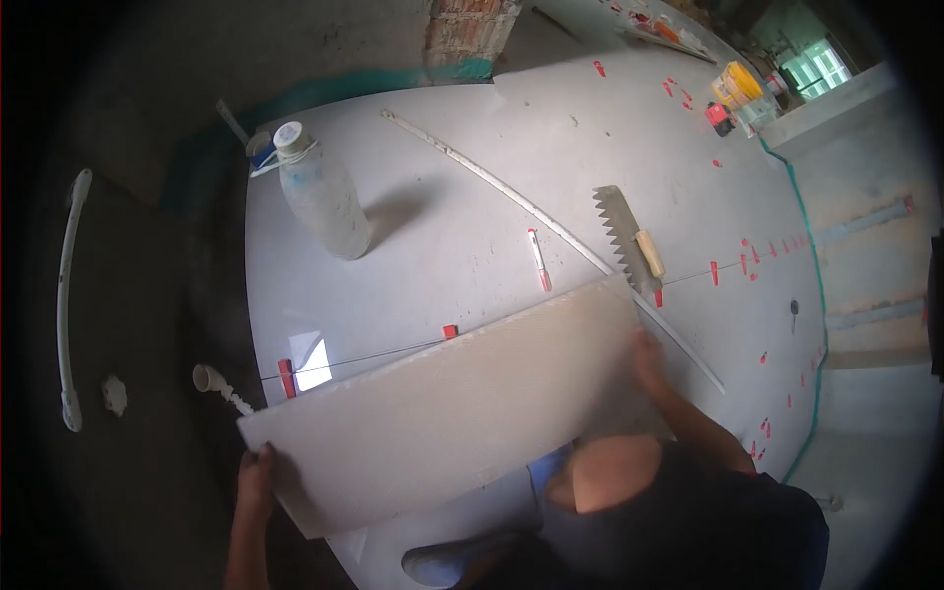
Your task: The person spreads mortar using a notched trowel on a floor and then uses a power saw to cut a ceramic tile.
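A long beige rectangular tile (452, 403) is held tilted in front of my body, over the pale tiled floor. My left hand (258, 474) grips its lower left end, the thumb on the upper face. On the right end, my right hand (647, 359) is closed at the edge, its fingers partly hidden. Just beyond the tile lies a notched trowel (621, 231) with a wooden handle. A red and white marker (539, 261) rests nearby. Red tile-levelling wedges (286, 378) sit along a floor joint, close to the tile's far edge.
A large cloudy plastic bottle (324, 202) stands at the far left. One long thin white strip (501, 197) crosses the floor diagonally, passing beside the tile. Farther right are a yellow bucket (737, 86) and scattered red wedges. A white pipe piece (209, 379) is at the left edge.
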`<action>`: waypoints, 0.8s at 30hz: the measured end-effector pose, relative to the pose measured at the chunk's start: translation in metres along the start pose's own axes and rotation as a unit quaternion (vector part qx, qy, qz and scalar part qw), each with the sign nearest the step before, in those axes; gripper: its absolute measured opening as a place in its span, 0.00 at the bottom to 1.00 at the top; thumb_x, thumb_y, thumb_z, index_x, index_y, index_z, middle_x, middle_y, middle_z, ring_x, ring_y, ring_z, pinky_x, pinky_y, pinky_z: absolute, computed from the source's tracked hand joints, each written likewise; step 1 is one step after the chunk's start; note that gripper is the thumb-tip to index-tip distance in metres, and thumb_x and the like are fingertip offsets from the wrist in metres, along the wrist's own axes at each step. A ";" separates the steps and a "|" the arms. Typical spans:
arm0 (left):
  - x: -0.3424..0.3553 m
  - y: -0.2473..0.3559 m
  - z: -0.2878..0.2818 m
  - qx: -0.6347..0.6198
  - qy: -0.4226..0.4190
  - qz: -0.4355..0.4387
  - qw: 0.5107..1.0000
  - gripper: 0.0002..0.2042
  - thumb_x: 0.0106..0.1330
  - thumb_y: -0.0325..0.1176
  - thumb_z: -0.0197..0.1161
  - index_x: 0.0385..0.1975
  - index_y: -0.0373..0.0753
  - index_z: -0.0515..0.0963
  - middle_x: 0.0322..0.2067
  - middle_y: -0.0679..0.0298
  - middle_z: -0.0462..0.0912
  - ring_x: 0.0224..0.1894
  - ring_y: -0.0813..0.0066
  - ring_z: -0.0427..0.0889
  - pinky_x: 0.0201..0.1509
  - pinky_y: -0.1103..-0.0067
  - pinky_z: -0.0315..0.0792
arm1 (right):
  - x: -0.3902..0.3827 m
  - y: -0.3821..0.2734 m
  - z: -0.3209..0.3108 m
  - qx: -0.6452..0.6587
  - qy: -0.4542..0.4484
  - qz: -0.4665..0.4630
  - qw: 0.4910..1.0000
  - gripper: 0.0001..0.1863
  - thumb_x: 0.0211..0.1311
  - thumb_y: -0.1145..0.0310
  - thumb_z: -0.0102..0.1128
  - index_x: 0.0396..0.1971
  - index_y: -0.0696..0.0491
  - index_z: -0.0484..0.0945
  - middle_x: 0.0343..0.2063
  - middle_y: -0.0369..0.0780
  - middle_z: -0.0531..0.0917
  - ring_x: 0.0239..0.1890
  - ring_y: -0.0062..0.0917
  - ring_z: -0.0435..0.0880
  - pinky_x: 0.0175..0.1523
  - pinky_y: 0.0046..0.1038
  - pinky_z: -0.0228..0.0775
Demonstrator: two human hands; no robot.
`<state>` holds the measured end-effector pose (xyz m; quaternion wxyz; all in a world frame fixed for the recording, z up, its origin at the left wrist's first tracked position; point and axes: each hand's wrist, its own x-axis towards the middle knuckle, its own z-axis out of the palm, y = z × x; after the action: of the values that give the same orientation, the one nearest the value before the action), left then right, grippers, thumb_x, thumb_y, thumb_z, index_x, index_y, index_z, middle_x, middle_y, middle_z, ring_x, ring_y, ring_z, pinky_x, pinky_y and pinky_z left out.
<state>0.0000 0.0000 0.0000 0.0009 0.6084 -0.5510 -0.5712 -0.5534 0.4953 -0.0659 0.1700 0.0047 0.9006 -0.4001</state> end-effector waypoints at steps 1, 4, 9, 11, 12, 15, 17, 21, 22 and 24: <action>0.015 0.001 0.012 0.027 0.037 -0.044 0.998 0.23 0.66 0.47 0.56 0.46 0.28 0.72 0.36 0.59 0.78 0.37 0.71 0.73 0.44 0.75 0.69 | 0.002 -0.001 -0.014 -0.056 -0.011 0.013 0.998 0.30 0.69 0.46 0.45 0.50 0.59 0.75 0.44 0.46 0.79 0.47 0.23 0.73 0.57 0.31 0.63; 0.057 0.003 0.017 0.135 0.050 -0.017 0.989 0.25 0.67 0.47 0.54 0.44 0.24 0.72 0.34 0.55 0.79 0.35 0.68 0.76 0.42 0.73 0.70 | -0.014 0.028 -0.014 -0.094 -0.024 0.049 0.994 0.30 0.69 0.46 0.43 0.48 0.61 0.77 0.43 0.46 0.80 0.47 0.29 0.75 0.57 0.33 0.64; 0.082 0.028 0.053 0.280 0.091 0.005 0.956 0.28 0.67 0.50 0.51 0.45 0.22 0.73 0.42 0.39 0.79 0.45 0.49 0.79 0.51 0.66 0.71 | -0.008 0.029 -0.021 -0.312 0.028 0.045 0.949 0.32 0.70 0.45 0.41 0.50 0.62 0.75 0.47 0.51 0.80 0.51 0.37 0.77 0.58 0.35 0.65; 0.074 0.049 0.066 0.234 0.073 -0.015 0.969 0.29 0.67 0.51 0.51 0.46 0.23 0.73 0.43 0.38 0.78 0.48 0.46 0.78 0.52 0.66 0.70 | -0.030 -0.003 -0.022 -0.242 0.019 0.083 0.966 0.33 0.70 0.45 0.39 0.52 0.62 0.74 0.50 0.55 0.77 0.55 0.43 0.75 0.60 0.37 0.63; 0.077 0.045 0.066 0.238 0.088 -0.014 0.967 0.28 0.67 0.51 0.51 0.46 0.23 0.73 0.42 0.41 0.79 0.47 0.50 0.78 0.51 0.66 0.71 | -0.026 0.004 -0.026 -0.242 0.022 0.084 0.966 0.33 0.70 0.45 0.39 0.52 0.62 0.74 0.50 0.55 0.77 0.55 0.43 0.75 0.60 0.37 0.63; 0.085 0.033 0.062 0.227 0.089 -0.034 0.969 0.27 0.68 0.50 0.52 0.45 0.24 0.73 0.41 0.44 0.79 0.44 0.54 0.78 0.50 0.67 0.71 | -0.020 0.019 -0.032 -0.224 -0.017 0.125 0.966 0.35 0.70 0.43 0.36 0.52 0.63 0.73 0.51 0.57 0.76 0.57 0.45 0.74 0.62 0.38 0.61; 0.087 0.027 0.065 0.209 0.095 -0.033 0.973 0.26 0.67 0.50 0.52 0.44 0.25 0.74 0.39 0.46 0.80 0.41 0.58 0.78 0.48 0.68 0.71 | -0.025 -0.016 -0.032 -0.256 -0.067 0.129 0.956 0.35 0.69 0.43 0.38 0.51 0.64 0.73 0.50 0.58 0.76 0.56 0.46 0.74 0.62 0.39 0.62; 0.100 0.011 0.074 0.220 0.120 0.026 0.968 0.25 0.68 0.49 0.53 0.40 0.26 0.75 0.32 0.50 0.80 0.36 0.63 0.77 0.43 0.69 0.71 | -0.001 -0.030 -0.054 -0.317 -0.102 0.083 0.939 0.30 0.70 0.47 0.37 0.45 0.60 0.78 0.49 0.58 0.76 0.53 0.51 0.74 0.59 0.43 0.64; 0.098 0.014 0.072 0.216 0.108 0.022 0.970 0.24 0.68 0.49 0.53 0.38 0.26 0.74 0.31 0.51 0.79 0.34 0.64 0.77 0.42 0.70 0.71 | 0.003 -0.065 -0.055 -0.425 -0.138 0.079 0.891 0.28 0.69 0.49 0.40 0.44 0.60 0.77 0.48 0.58 0.76 0.52 0.51 0.75 0.58 0.44 0.65; 0.098 0.010 0.061 0.206 0.104 0.031 0.972 0.21 0.67 0.47 0.54 0.33 0.28 0.73 0.28 0.55 0.77 0.31 0.67 0.74 0.38 0.71 0.70 | 0.016 -0.128 -0.048 -0.472 -0.094 0.013 0.877 0.29 0.66 0.48 0.46 0.45 0.63 0.75 0.47 0.58 0.76 0.51 0.51 0.75 0.58 0.43 0.65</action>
<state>-0.0742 -0.0314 -0.0830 -0.0492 0.6342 -0.6724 -0.3786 -0.6014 0.4405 0.0513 0.2414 -0.1022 0.9621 0.0758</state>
